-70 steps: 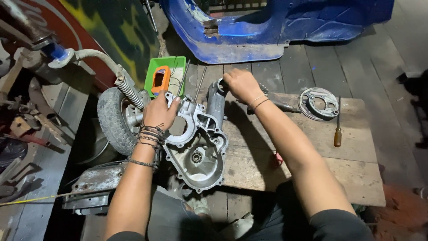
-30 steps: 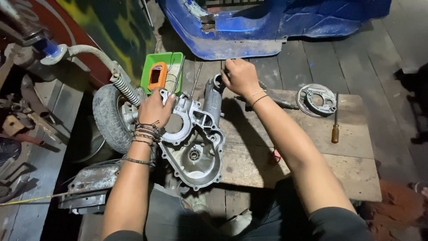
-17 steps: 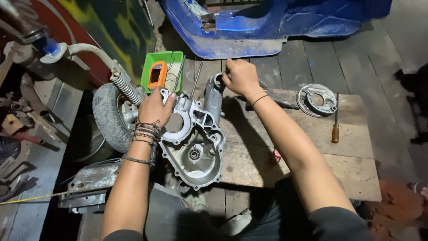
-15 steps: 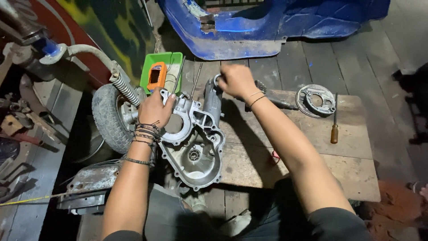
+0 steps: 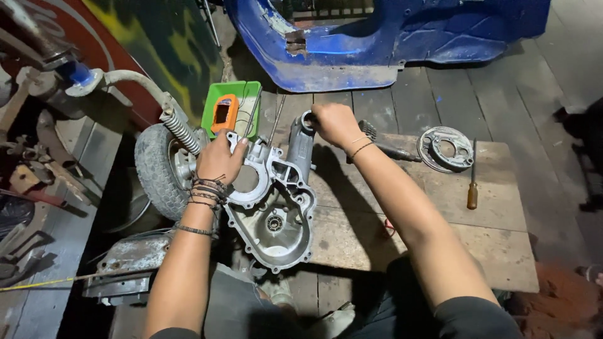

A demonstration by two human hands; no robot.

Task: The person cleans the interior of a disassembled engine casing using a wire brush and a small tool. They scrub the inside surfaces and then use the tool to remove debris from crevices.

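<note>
Now, head view: the person leans over a grey engine casing (image 5: 270,207) lying on a wooden surface (image 5: 433,220), just beside a small tyre (image 5: 157,169).
Left hand: the left hand (image 5: 220,160) lies flat on the casing's upper left edge, fingers spread and pressing down; its grip closes on nothing.
Right hand: the right hand (image 5: 333,124) is curled round the top of the casing's upright neck, its grip pressed together on that end.
Casing position: it rests at the left end of the surface, its neck pointing away from the person, its round cavity facing up.
Change from earlier: compared with half a second ago, both hands sit where they did and the casing has not shifted; over the last two seconds the right hand has slid slightly further up the neck.
Surroundings: a green tray (image 5: 242,103) with an orange meter (image 5: 223,113) lies beyond the left hand; a round brake plate (image 5: 446,147) and a screwdriver (image 5: 471,188) lie well apart to the right; a blue body panel (image 5: 377,37) stands behind.
</note>
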